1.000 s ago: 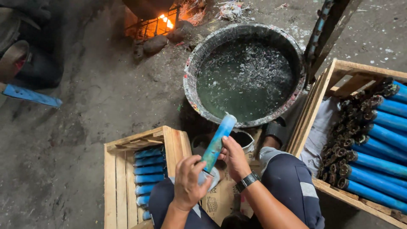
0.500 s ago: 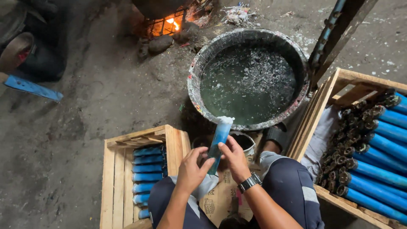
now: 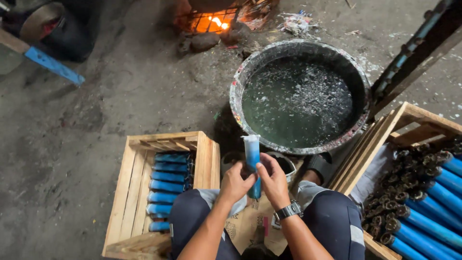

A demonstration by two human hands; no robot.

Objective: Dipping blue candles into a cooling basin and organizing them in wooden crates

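I have both hands together on the blue tube (image 3: 252, 163): my left hand (image 3: 236, 183) and right hand (image 3: 273, 179) clamp its lower half from either side, neither nearer. Its long axis stands nearly upright, white-crusted top pointing away toward the basin (image 3: 240, 82) beyond. A second ago it leaned right; now it's straightened and lower.

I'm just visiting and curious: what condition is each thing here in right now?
Blue tube: upright, whitish top end, held by both hands.
Left hand: gripping the tube's lower part.
Right hand: gripping the tube from the other side.
Basin: filled with dark liquid, pale flecks floating.
Left crate: partly filled with blue tubes.
Right crate: stacked with blue tubes, dark ends showing.
Fire: burning.
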